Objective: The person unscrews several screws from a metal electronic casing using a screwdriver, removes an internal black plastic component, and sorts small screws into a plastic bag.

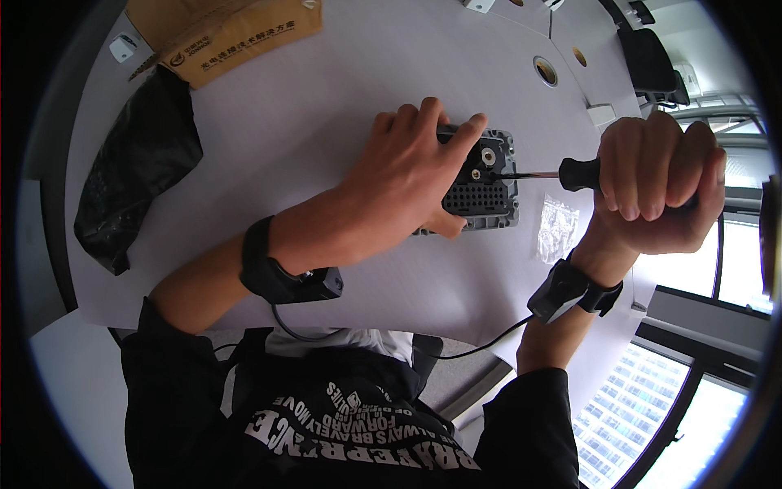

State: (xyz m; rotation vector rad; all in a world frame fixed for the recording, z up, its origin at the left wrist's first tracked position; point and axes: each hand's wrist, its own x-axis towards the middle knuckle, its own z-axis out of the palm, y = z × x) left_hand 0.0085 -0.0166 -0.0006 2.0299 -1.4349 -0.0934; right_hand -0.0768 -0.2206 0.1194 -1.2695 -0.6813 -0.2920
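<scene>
My left hand (399, 175) is clamped over a grey metal block with a black face full of small holes, probably an electrical connector (481, 198), on the table. The thumb presses its near edge and the fingers reach over its far side, hiding its left part. A screwdriver (580, 174) with a black handle is wrapped in the fist of my right hand (661, 183). Its metal shaft runs left to the block, and the tip meets the black face near two round brass-coloured fittings. Whether the tip sits in a screw is too small to tell.
A small clear plastic bag (558, 230) lies right of the block. Across the table (269, 138), a black bag (138, 167) and an open cardboard box (244, 45) stand at the left. Cables hang from both wrist-worn devices. A round cable hole (545, 72) is farther back.
</scene>
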